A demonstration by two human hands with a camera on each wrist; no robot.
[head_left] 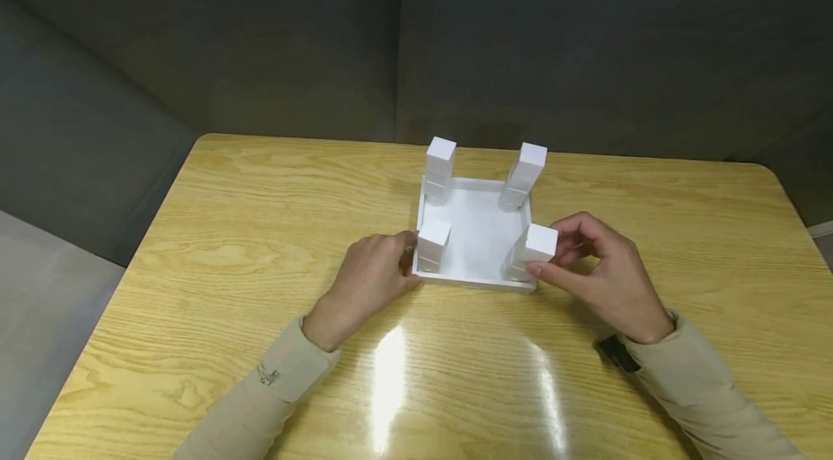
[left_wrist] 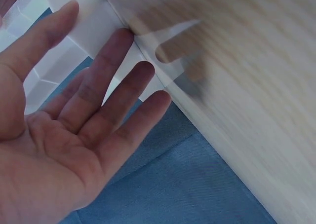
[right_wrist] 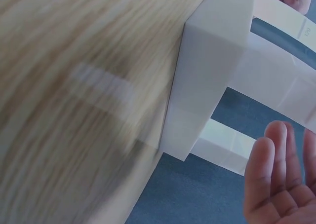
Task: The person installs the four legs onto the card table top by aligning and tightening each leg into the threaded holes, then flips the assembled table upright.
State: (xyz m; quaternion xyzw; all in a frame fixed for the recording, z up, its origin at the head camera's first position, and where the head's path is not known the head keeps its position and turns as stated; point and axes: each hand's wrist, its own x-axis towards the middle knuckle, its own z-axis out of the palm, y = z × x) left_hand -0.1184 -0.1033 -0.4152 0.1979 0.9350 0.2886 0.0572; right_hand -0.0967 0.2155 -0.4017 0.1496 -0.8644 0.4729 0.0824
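A shallow white square tray (head_left: 478, 236) has a tall white square post at each corner, with seams across the posts. My left hand (head_left: 371, 272) touches the tray's near left corner, thumb at the front and fingers along the left wall. In the left wrist view its fingers (left_wrist: 114, 56) are mostly straight, tips at the wall's base. My right hand (head_left: 605, 272) pinches the near right post (head_left: 541, 239) near its top, thumb in front and fingertips on the far right side. The near left post (head_left: 434, 236) stands beside my left fingers.
Two more posts, the far left (head_left: 441, 150) and far right (head_left: 532, 156), rise from the tray's back corners. The tray rests on a wood-grain table (head_left: 273, 228) with rounded far corners. Dark grey panels (head_left: 293, 33) stand behind the table.
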